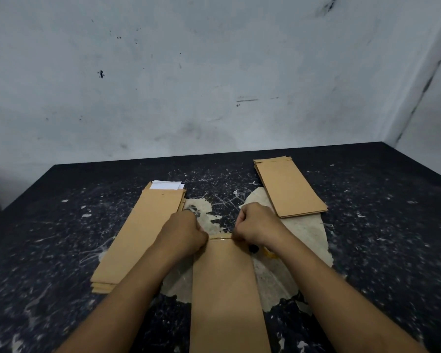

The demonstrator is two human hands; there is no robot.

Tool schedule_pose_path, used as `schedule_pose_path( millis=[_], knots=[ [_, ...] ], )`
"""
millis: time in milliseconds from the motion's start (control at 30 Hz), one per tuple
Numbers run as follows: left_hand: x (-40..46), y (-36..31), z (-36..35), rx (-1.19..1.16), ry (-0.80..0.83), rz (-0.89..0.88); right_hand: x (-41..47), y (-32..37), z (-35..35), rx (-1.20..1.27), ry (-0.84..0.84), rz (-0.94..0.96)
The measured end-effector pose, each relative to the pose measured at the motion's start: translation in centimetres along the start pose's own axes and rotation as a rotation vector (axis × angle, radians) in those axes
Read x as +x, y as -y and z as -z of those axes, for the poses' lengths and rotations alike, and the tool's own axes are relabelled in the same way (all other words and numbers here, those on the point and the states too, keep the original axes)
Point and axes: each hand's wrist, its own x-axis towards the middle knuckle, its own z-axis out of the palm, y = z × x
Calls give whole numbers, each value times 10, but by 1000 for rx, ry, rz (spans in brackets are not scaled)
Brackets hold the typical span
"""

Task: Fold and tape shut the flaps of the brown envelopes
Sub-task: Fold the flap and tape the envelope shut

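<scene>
A long brown envelope (224, 289) lies lengthwise on the dark table, straight in front of me. Its far end is folded over, with a shiny strip of tape (220, 237) across the fold. My left hand (182, 234) has its fingers curled at the left corner of that fold. My right hand (256, 225) is curled at the right corner of the fold. Under the right wrist shows a bit of a yellow and black tape roll (261, 250), mostly hidden.
A stack of brown envelopes (138, 235) with white paper (167, 185) sticking out lies at the left. A second stack of envelopes (289, 187) lies at the back right. The black table (379, 225) has a worn pale patch in the middle. A grey wall stands behind.
</scene>
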Motion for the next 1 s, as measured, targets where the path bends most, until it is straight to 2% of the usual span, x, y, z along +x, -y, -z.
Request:
schedule_pose_path(
  millis=[167, 300, 467, 600, 833, 900, 1000],
  knots=[
    [-7, -3, -1, 65, -78, -81, -1, -9, 11, -92, 39, 27],
    [-13, -3, -4, 173, -161, -209, -3, -20, 19, -18, 66, 117],
    [-9, 5, -2, 98, -91, -258, -7, -20, 19, 37, 171, 266],
    [-6, 6, 3, -206, -9, -235, -7, -14, 7, 75, 94, 289],
    [-8, 1, 8, -906, -68, -207, -7, -8, 8, 604, 20, 163],
    [-10, -2, 8, -1029, -83, -205, -11, -1, 5, 731, -42, 150],
    [-9, -3, 8, -1124, -132, -186, -16, 7, 1, 767, -184, 147]
  ],
)
